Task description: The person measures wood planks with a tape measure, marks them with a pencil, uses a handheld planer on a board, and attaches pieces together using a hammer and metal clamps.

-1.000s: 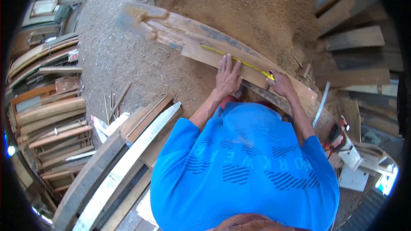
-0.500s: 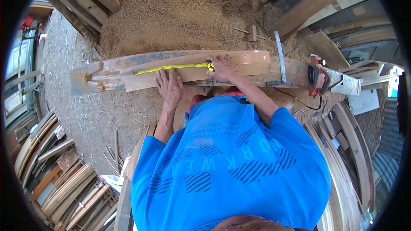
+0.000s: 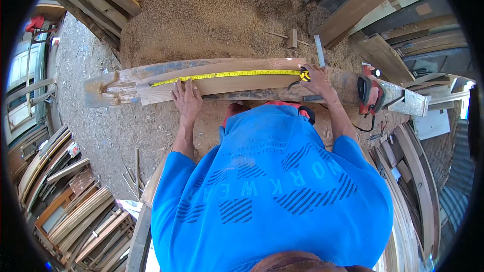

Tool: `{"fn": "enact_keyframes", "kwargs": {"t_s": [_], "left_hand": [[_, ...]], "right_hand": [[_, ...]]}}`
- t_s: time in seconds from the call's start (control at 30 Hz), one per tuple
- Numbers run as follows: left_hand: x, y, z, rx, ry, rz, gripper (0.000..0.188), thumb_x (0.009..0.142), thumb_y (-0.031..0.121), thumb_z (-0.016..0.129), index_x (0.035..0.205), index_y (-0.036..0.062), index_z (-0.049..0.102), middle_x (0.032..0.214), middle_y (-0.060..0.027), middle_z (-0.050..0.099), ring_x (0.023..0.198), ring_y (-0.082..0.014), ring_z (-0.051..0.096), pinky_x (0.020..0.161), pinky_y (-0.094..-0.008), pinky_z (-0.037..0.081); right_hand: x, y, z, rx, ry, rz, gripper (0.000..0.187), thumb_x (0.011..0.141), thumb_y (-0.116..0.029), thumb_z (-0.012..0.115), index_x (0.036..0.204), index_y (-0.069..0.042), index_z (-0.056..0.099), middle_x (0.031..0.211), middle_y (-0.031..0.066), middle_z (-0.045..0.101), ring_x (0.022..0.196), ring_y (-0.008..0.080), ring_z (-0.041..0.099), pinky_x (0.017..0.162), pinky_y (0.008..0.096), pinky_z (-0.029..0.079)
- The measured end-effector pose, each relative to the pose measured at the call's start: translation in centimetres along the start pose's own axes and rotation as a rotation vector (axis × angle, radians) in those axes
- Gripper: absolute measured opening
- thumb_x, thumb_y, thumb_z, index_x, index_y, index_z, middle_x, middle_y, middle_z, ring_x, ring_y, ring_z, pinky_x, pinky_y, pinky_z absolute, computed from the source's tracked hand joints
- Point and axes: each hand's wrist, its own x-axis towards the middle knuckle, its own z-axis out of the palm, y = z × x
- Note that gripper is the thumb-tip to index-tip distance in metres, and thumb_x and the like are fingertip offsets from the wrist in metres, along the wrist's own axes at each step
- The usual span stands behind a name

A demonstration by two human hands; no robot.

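Note:
A smooth, pale wooden board point(image 3: 242, 84) lies lengthwise on a worn thick plank point(image 3: 121, 90). Along the board runs the yellow blade of a tape measure point(image 3: 232, 74), drawn out from the board's left end. Its yellow and black case is in my right hand point(image 3: 318, 81), closed around it near the board's right end. My left hand point(image 3: 187, 102) rests on the board's near edge, fingers stretched out and their tips by the blade. Behind my right hand a metal square point(image 3: 319, 51) shows only in part.
A red and black power tool point(image 3: 370, 93) sits at the plank's right end, its cord hanging toward me. Beyond the plank spreads a heap of sawdust point(image 3: 201, 15). Stacked timber point(image 3: 385, 58) stands at the right, with more lumber point(image 3: 83, 216) at the lower left.
My right hand has moved right along the board with the tape case, so more blade shows. My left hand has shifted slightly left. The square is now partly covered by my right hand.

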Motion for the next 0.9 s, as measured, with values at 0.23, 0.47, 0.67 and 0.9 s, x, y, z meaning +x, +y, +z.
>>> {"fn": "enact_keyframes", "kwargs": {"t_s": [0.23, 0.47, 0.67, 0.9], "left_hand": [[0.1, 0.4, 0.2, 0.019, -0.018, -0.039, 0.047, 0.094, 0.028, 0.056, 0.138, 0.0144, 0.054, 0.149, -0.0254, 0.041, 0.139, -0.0471, 0.036, 0.112, -0.0669, 0.025], [0.4, 0.9, -0.6, 0.015, -0.123, -0.075, 0.045, 0.095, 0.028, 0.054, 0.138, 0.0146, 0.053, 0.152, -0.0254, 0.038, 0.142, -0.045, 0.033, 0.114, -0.0655, 0.022], [0.4, 1.4, -0.9, 0.04, -0.167, -0.096, 0.047, 0.097, 0.028, 0.052, 0.141, 0.0137, 0.049, 0.153, -0.0255, 0.036, 0.144, -0.0454, 0.03, 0.115, -0.0643, 0.021], [0.4, 1.3, -0.7, 0.053, -0.175, -0.089, 0.05, 0.097, 0.029, 0.052, 0.144, 0.0142, 0.044, 0.153, -0.0261, 0.036, 0.144, -0.0452, 0.03, 0.115, -0.064, 0.022]], "right_hand": [[-0.1, 1.1, 0.0, -0.01, 0.013, 0.09, 0.071, 0.076, -0.044, 0.072, 0.14, -0.019, 0.052, 0.136, 0.0167, 0.056, 0.126, 0.0421, 0.05, 0.107, 0.0528, 0.038], [0.0, 0.7, -1.4, -0.021, 0.032, 0.234, 0.061, 0.08, -0.043, 0.066, 0.134, -0.018, 0.059, 0.113, 0.02, 0.069, 0.115, 0.0428, 0.057, 0.103, 0.052, 0.041], [0.6, 1.2, -0.5, -0.076, 0.088, 0.253, 0.05, 0.081, -0.047, 0.063, 0.119, -0.015, 0.068, 0.105, 0.02, 0.071, 0.109, 0.0427, 0.061, 0.101, 0.0559, 0.04], [1.5, 1.7, 0.4, -0.052, 0.06, 0.305, 0.049, 0.082, -0.048, 0.062, 0.118, -0.015, 0.069, 0.109, 0.0217, 0.07, 0.119, 0.0433, 0.056, 0.104, 0.0546, 0.037]]}}
